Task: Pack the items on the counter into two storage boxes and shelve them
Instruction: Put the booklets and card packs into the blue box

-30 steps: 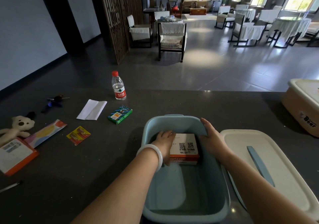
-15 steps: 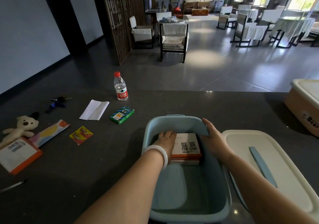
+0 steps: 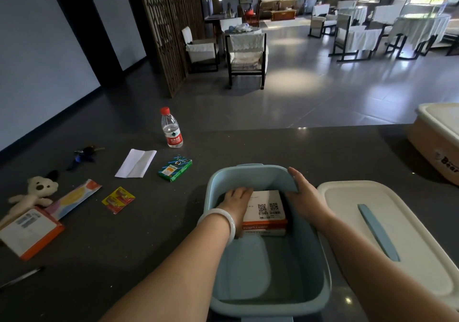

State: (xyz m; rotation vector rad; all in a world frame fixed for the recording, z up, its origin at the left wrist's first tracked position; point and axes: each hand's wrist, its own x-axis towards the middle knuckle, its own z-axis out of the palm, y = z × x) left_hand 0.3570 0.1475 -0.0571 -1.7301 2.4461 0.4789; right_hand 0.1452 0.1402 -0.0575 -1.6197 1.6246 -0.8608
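An open light-blue storage box stands on the dark counter in front of me. Inside it, at the far end, lies a white and orange carton with QR codes on top, stacked on a second similar carton. My left hand, with a white bangle at the wrist, rests on the carton's left side. My right hand grips the box's right rim. The box's cream lid with a blue handle lies to the right. A second, beige storage box with its lid on sits at far right.
On the counter to the left lie a water bottle, a white folded paper, a green packet, a yellow battery pack, a colourful sachet, a plush bear, keys, an orange-edged carton and a pen.
The left hand has slid slightly further onto the carton inside the blue box. The right hand has stayed on the rim. The view has shifted a little.
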